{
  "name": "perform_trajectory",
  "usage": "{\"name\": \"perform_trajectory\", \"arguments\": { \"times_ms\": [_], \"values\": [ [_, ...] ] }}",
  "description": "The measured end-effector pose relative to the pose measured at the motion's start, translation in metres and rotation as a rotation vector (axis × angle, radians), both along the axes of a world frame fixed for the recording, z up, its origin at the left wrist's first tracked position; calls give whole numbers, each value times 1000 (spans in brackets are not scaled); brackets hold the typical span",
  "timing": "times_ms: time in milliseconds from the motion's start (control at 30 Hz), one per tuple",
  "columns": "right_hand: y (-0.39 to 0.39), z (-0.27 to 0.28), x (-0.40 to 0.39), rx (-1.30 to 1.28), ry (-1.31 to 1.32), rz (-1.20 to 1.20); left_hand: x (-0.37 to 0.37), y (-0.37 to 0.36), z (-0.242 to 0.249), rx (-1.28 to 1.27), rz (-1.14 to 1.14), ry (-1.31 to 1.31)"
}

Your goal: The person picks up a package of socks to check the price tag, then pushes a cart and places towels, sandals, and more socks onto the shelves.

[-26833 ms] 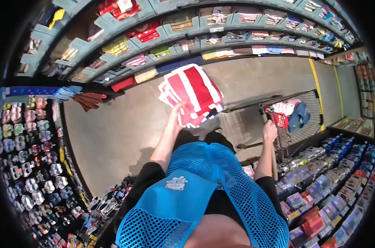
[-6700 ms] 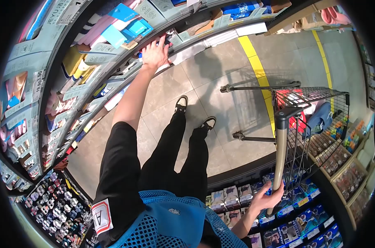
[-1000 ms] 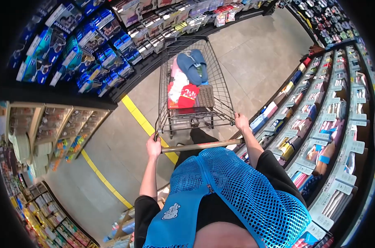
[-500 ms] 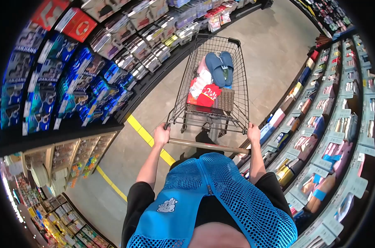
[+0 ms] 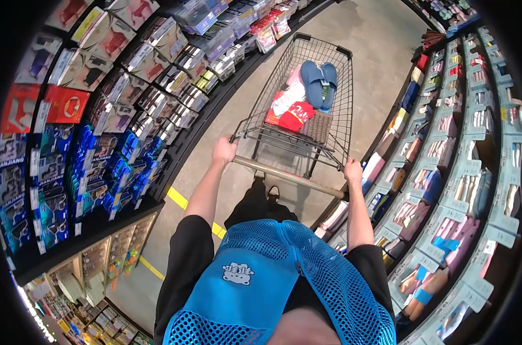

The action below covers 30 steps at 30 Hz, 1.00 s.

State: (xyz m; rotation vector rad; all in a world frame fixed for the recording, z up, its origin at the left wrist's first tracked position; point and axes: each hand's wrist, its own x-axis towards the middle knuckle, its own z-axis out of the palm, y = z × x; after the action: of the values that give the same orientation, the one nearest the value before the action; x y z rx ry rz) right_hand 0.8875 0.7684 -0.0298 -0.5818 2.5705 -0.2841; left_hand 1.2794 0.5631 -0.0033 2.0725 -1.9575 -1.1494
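Observation:
A wire shopping cart (image 5: pixel 343 75) stands ahead of me. My left hand (image 5: pixel 224 150) is closed round the left end of its handlebar (image 5: pixel 290 176), and my right hand (image 5: pixel 353 171) grips the corner at the right end. Inside the cart lie blue slippers (image 5: pixel 311 85), a red and white item (image 5: pixel 296 117), a white cloth-like item (image 5: pixel 288 99), something pink behind it, and a brown woven-looking box (image 5: pixel 319 126).
Packed goods hang on the left shelves (image 5: pixel 117 115), with blue packages (image 5: pixel 51 190) lower down. Tiered shelves of folded items (image 5: pixel 445 172) line the right side. A yellow floor line (image 5: pixel 177 198) crosses the aisle floor (image 5: pixel 353 29) between them.
The cart now points further to the right, with its front higher in view. The left shelves and yellow line have shifted down in view. My feet now show below the handlebar.

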Motion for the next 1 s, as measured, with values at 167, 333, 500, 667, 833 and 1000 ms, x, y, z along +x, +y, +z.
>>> {"name": "perform_trajectory", "arguments": {
  "times_ms": [167, 333, 500, 667, 833, 1000],
  "values": [
    [-28, -20, -52, -14, 8, -75, -65, -63, 10, 12, -67, 17],
    [-78, 38, -69, 22, -91, -206, -127, -121, 6, 45, -87, 85],
    [-101, 19, -126, 0, -2, -221, -193, -173, 3, 42, -189, 82],
    [-129, 13, -181, 58, 13, -276, -257, -216, 3, 33, -261, 90],
    [-165, 12, -235, 30, 32, -313, -318, -265, -4, 36, -325, 140],
    [-213, 23, -308, 40, -32, -340, -397, -310, -1, 38, -338, 114]
  ]
}}
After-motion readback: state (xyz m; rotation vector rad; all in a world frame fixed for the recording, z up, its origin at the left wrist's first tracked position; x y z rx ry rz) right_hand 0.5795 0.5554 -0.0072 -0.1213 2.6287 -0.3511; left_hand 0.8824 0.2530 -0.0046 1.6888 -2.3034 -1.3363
